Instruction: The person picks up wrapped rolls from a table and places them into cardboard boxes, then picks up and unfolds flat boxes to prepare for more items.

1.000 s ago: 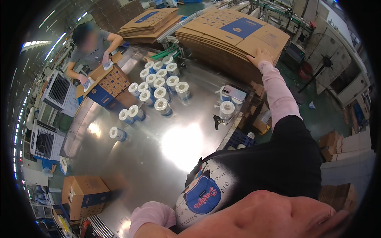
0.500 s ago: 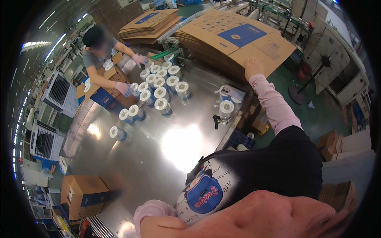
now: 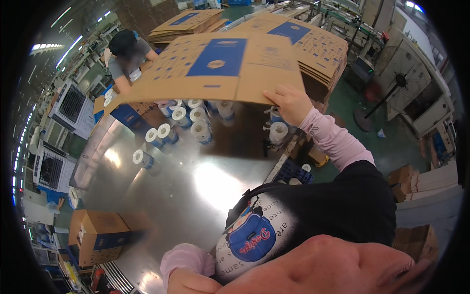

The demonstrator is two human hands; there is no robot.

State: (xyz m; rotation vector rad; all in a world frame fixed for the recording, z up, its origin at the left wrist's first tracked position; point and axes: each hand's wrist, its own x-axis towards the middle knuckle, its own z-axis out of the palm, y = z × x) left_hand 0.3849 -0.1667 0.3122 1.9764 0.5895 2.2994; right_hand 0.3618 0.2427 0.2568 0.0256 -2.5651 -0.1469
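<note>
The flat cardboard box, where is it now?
In the head view, the flat cardboard box is held by the right hand above the rolls on the steel table.

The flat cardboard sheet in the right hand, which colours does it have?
Brown flat cardboard sheet with a blue rectangle, held by the right hand; head view.

I read this as a factory packing floor: stacks of flattened cardboard cartons (image 3: 298, 44) at 12 o'clock, a steel tabletop (image 3: 161, 196) carrying tape-like rolls (image 3: 169, 132), industrial fan (image 3: 401, 63) at 2 o'clock, green floor (image 3: 391, 142).
</note>
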